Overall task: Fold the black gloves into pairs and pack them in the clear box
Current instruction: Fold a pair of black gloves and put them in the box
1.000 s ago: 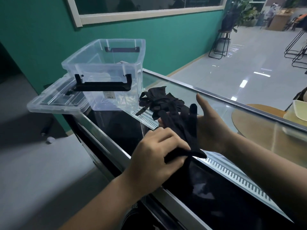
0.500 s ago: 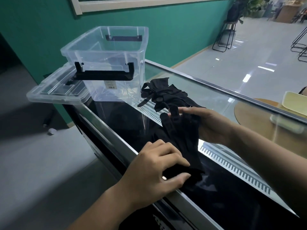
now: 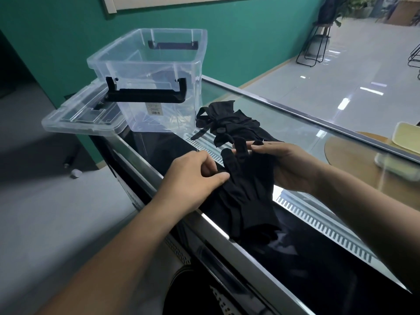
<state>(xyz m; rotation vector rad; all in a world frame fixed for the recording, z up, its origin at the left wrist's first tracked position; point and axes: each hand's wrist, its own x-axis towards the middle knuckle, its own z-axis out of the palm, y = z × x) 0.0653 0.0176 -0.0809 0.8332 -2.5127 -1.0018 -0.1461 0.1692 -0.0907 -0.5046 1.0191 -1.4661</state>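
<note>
Head view, sole entry. Landmark: the clear box (image 3: 156,71).

Step in hand, as I judge it: aligning gloves into a pair, ahead of the fold. Nothing appears packed; the clear box looks empty, though I cannot rule out something flat on its floor.

Item 1: the glove in hand (image 3: 245,189), black, thin knit, limp. It lies on the dark counter (image 3: 318,264) on my side of the clear box, finger end toward the box, cuff toward me. It looks layered, possibly two gloves stacked; I cannot tell for certain.

Item 2: my left hand (image 3: 193,176), its fingers curled and narrow, pinching the glove's near-side edge by the thumb part.

Item 3: my right hand (image 3: 288,164), its fingers closed on the glove's fingertips, holding them up and spread.

Item 4: the glove pile (image 3: 227,123), black, crumpled, just beside the clear box's lower corner, between the box and my hands.

Item 5: the lid (image 3: 81,114), clear, lying partly under the box, overhanging the counter's end.

Next move calls for squaring fingertips and cuffs, flattening the cloth, then folding it over once. The cloth is slack and should crease easily but slip out of line.
</note>
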